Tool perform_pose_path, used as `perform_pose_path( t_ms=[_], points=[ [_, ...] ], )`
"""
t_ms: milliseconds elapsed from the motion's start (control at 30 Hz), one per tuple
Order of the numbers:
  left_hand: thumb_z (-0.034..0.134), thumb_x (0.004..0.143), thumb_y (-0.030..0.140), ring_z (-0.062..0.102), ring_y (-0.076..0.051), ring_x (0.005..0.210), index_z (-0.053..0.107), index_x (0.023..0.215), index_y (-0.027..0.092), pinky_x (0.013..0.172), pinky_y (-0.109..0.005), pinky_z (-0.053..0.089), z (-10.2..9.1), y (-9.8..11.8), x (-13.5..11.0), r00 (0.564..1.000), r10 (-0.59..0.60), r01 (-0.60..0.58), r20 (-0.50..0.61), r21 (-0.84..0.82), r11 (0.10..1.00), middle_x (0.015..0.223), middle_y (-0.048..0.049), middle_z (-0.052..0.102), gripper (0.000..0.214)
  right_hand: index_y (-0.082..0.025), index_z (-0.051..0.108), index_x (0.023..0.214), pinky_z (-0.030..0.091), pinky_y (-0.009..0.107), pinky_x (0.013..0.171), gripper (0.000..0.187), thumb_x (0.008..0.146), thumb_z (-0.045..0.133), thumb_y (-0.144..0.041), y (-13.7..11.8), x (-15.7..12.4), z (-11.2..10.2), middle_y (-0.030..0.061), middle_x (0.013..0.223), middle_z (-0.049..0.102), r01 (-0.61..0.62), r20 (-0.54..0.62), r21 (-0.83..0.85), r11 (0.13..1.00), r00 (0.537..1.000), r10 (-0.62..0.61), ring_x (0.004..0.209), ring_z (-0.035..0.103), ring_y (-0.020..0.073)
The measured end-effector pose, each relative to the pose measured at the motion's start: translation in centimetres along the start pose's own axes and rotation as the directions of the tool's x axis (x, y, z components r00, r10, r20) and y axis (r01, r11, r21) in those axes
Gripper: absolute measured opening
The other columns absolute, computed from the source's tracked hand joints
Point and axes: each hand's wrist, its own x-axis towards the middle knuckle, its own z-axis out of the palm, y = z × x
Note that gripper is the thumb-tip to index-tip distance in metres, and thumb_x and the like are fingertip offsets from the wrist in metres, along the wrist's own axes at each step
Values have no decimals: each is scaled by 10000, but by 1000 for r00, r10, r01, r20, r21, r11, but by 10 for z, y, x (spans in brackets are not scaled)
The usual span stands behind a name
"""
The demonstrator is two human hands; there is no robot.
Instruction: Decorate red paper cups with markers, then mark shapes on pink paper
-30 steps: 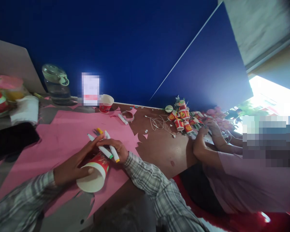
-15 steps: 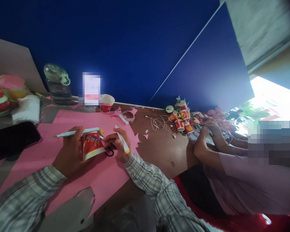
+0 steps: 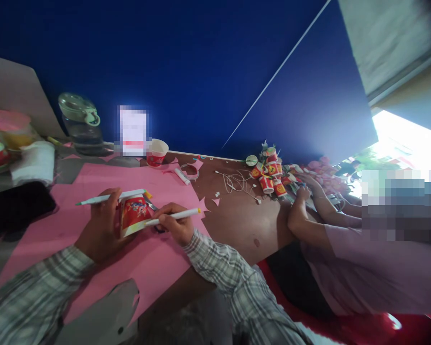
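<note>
My left hand (image 3: 102, 227) is wrapped round a red paper cup (image 3: 133, 213) with a printed pattern and a pale rim, which lies tilted on its side. A green-tipped marker (image 3: 93, 199) is also tucked in that hand, across the top of the cup. Between the fingers of my right hand (image 3: 177, 227) is a white marker pen (image 3: 185, 213) with a yellow end, its tip at the cup's pale rim. Scissors (image 3: 151, 205) lie partly hidden behind the cup and my right hand. Pink paper (image 3: 158, 273) is spread beneath both hands.
Behind the paper stand another cup (image 3: 157, 153), a blurred lit screen (image 3: 133, 129) and a water bottle (image 3: 82, 127). A black phone (image 3: 17, 208) lies at left. White earphones (image 3: 233, 183), a glue stick (image 3: 182, 176) and stacked cups (image 3: 273, 172) are rightward. A co-worker's arms (image 3: 309, 215) reach in at right.
My right hand has turned the white marker from pointing up and away to lying across toward the cup, its tip now at the rim. My left hand keeps its hold.
</note>
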Motion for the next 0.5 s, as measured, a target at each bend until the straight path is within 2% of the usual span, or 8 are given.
perform_pose_path(
  t_ms=[133, 300, 500],
  points=[
    [457, 480, 681, 373, -294, 1077, 154, 1275, 99, 939, -496, 272, 0, 0, 0, 999, 17, -17, -44, -6, 1000, 1201, -212, 377, 1031, -123, 590, 711, 385, 217, 448, 214, 696, 574, -336, -7, 1, 5, -1, 503, 497, -54, -56, -25, 998, 997, 53, 438, 457, 93],
    [494, 477, 653, 357, -297, 1113, 175, 1263, 116, 936, -480, 286, -1, 2, 1, 1000, 16, -16, -25, -6, 1000, 1194, -204, 388, 1004, -127, 579, 687, 343, 207, 428, 193, 683, 563, -320, -8, 1, 7, -10, 488, 480, -55, -38, -29, 998, 998, 54, 425, 414, 83],
    [452, 513, 661, 330, -303, 1149, 138, 1287, 120, 947, -491, 271, 1, 0, -1, 998, 47, -47, -49, 3, 999, 1209, -200, 375, 996, -125, 585, 693, 339, 215, 448, 186, 697, 555, -309, -6, 0, 6, -7, 496, 487, -50, -22, -47, 998, 999, 49, 437, 414, 83]
  ],
)
